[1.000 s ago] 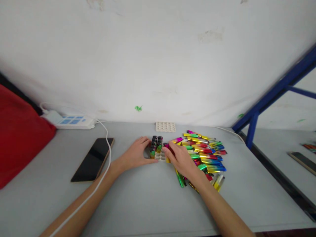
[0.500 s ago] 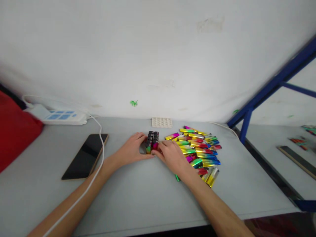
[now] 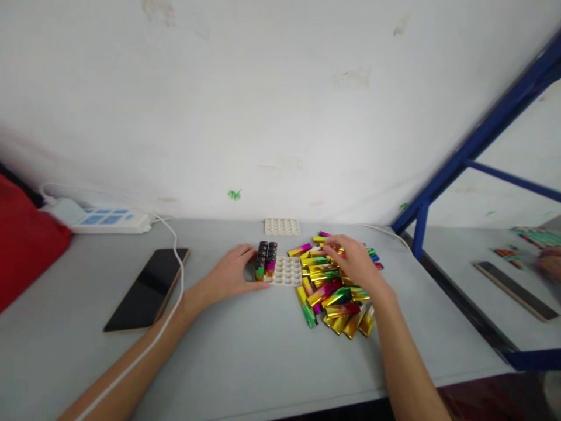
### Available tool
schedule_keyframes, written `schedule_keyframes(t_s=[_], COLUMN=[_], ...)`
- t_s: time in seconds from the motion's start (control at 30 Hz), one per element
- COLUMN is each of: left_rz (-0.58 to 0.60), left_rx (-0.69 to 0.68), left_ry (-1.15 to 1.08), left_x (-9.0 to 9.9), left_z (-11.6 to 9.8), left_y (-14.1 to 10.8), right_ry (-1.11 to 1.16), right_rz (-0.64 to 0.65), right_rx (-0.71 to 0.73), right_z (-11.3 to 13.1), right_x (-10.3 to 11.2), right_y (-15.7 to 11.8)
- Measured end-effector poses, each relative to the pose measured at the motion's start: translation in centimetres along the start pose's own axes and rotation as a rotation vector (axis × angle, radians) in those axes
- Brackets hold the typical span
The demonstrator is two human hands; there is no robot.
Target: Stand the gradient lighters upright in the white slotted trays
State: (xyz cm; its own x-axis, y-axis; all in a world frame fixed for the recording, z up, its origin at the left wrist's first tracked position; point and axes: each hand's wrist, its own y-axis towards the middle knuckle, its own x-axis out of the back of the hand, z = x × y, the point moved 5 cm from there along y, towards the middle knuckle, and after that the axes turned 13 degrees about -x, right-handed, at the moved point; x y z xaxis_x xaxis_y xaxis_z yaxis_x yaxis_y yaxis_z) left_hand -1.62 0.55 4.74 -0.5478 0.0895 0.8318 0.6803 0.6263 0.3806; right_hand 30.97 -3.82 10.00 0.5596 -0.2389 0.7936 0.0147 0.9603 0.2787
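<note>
- Above loose lighters (image 3: 328, 290), the right hand (image 3: 353, 263) has left the tray (image 3: 287, 283); grip unclear.
- Left hand (image 3: 231, 272) stays spread around two upright rows (image 3: 263, 257); bare holes (image 3: 288, 269) remain.

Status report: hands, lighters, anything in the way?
Left hand at nearer tray. Right hand at loose lighters. Upright lighters in two rows. White cable crossing in front of left forearm.

Black phone (image 3: 146, 289) at left, white cable (image 3: 182, 268) crossing its far end. Power strip (image 3: 134, 223) far left, near wall (image 3: 210, 117). Red fabric (image 3: 26, 240) at left edge. Blue frame (image 3: 464, 153) right.
</note>
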Motion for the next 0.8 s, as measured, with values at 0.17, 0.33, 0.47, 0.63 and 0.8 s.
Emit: schedule_keyframes(t_s=[0.17,0.33,0.47,0.63,0.8], left_rz=[-0.006,-0.011,-0.002,-0.013,-0.014], left_rx=[0.003,-0.007,0.009,0.001,0.001], left_ry=[-0.011,-0.008,-0.015,-0.006,0.001], left_x=[-0.1,-0.1,0.1,0.1,0.2], left_z=[0.2,0.2,0.1,0.0,-0.2], left_y=[0.1,0.1,0.1,0.2,0.2], right_ry=[-0.134,-0.167,-0.044,0.352,0.977], right_rz=[0.047,0.029,-0.029,-0.042,0.039], right_rx=[-0.108,-0.105,-0.138,-0.225,-0.318], right_z=[-5.2,-6.0,-4.8,-1.1,3.7], right_x=[2.5,2.2,2.3,1.5,-1.8], right_y=[-3.1,-3.9,-2.6,-0.7,2.1])
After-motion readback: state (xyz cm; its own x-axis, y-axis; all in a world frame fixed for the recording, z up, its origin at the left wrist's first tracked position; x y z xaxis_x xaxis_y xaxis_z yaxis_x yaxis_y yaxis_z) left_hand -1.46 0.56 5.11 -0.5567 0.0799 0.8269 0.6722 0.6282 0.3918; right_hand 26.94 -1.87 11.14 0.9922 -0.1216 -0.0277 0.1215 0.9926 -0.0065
